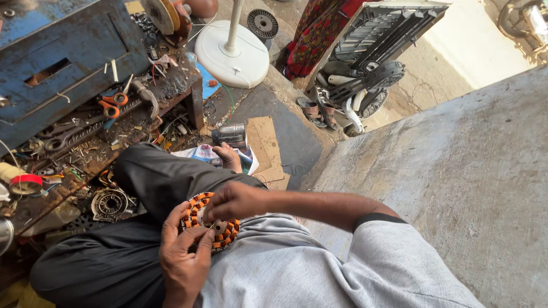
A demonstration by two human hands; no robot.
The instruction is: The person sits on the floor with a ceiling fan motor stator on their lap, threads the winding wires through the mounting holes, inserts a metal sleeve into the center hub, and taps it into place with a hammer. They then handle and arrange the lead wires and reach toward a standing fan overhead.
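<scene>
Head view: one stator (210, 221) with orange copper windings sits over my lap, near centre. My left hand (184, 251) cups its lower rim, closed on it; my right hand (235, 199) pinches at the top windings. Likely heavy, stiff core with fragile wire: hold the rim. One more stator (108, 203) lies on the left tabletop (74, 145).

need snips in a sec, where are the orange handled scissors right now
In the head view the orange-handled scissors lie upper left on the cluttered workbench, just below the blue metal box and above a row of wrenches.
</scene>
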